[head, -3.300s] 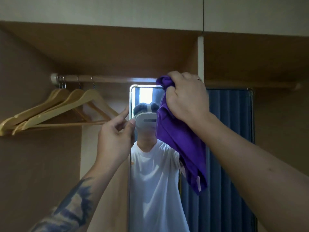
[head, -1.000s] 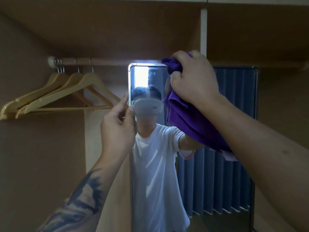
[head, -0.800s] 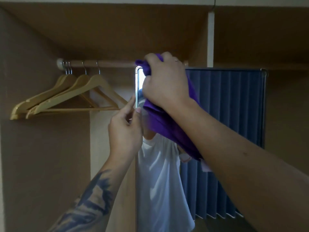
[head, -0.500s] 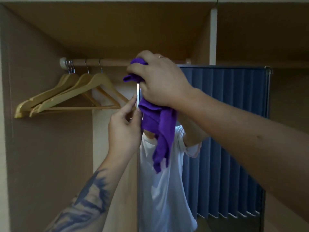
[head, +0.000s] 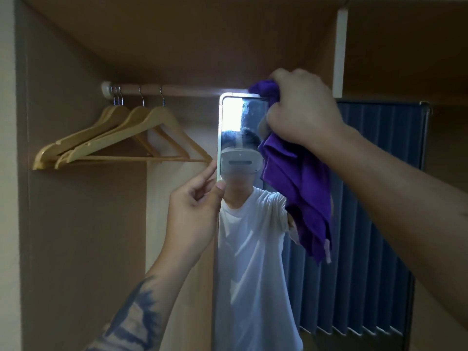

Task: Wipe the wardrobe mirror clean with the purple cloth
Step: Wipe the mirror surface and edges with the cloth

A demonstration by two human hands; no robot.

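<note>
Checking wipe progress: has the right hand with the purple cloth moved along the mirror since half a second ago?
Yes. The right hand, gripping the purple cloth, moved right from the metal-framed wardrobe mirror's left edge toward its middle.

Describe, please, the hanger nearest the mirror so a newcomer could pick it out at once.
Find the wooden rail under the wardrobe's top panel. Several wooden hangers hang at its left end. Yours is the rightmost hanger; only its lower right tip nears the mirror frame.
</note>
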